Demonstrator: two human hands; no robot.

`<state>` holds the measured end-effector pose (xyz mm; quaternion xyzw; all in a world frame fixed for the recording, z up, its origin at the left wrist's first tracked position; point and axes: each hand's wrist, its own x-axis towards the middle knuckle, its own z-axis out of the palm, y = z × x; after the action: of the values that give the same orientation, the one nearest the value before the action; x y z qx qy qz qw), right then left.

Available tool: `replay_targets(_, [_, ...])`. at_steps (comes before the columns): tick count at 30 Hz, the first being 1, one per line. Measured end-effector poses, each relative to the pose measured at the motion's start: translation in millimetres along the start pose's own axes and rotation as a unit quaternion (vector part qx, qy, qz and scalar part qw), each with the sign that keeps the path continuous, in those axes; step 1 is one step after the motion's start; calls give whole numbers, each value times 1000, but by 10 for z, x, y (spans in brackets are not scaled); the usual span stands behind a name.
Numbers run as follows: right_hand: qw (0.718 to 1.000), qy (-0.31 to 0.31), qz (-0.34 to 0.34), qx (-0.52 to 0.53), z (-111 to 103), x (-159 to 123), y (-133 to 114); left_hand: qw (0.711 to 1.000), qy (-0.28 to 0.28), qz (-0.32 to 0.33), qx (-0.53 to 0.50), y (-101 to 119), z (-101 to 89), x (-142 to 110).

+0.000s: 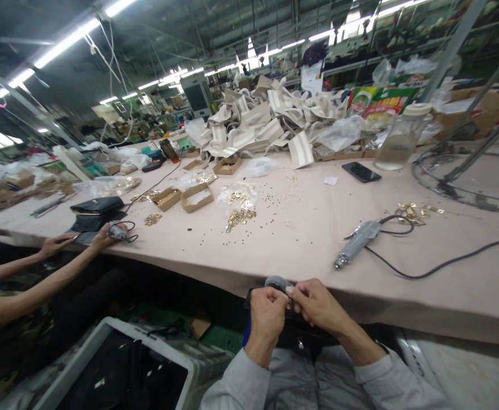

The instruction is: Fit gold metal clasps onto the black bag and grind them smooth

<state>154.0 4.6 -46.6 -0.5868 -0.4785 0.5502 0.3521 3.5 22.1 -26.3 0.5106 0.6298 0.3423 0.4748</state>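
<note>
At the table's front edge, my left hand (269,316) and my right hand (320,304) are both closed, fingertips almost meeting. Between them is a dark piece with a greyish, shiny top (278,282), mostly covered by my fingers; its kind is unclear. A tiny glint shows by the right fingertips, too small to name. To the right on the table lies a grey electric screwdriver (358,244) with a black cable. Ahead are a pile of gold metal fittings (240,216) and scattered small black bits.
A co-worker's hands (104,238) hold a similar tool beside a black bag (98,208) at left. Cardboard boxes (197,198), a phone (362,171), a bottle (403,139), a wire stand (467,185) and heaped beige pieces (258,125) occupy the table. Below left stands a crate (147,339).
</note>
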Motion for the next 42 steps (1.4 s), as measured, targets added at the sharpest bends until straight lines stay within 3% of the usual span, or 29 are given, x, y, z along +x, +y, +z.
replay_targets(12, [999, -34, 6, 21, -20, -52, 6, 998, -5, -25, -55, -51, -11, 35])
replay_targets(16, [1000, -13, 21, 11, 18, -65, -31, 985, -97, -49, -131, -91, -116, 57])
replay_targets(19, [1000, -15, 16, 12, 59, -51, -12, 986, -147, -28, -77, -94, -214, 75])
replay_targets(24, [1000, -10, 9, 20, 79, -54, 17, 993, -120, 7, 16, -56, -226, 94])
replay_targets(29, [998, -48, -27, 24, 32, -113, -11, 994, -105, -19, -10, -68, -156, 85])
replay_targets(38, [994, 35, -86, -49, 151, -130, 38, 998, -57, -22, -35, -112, -112, 66])
replay_targets(42, [996, 29, -77, -31, 171, -148, 57, 996, -58, -35, -54, -131, -118, 61])
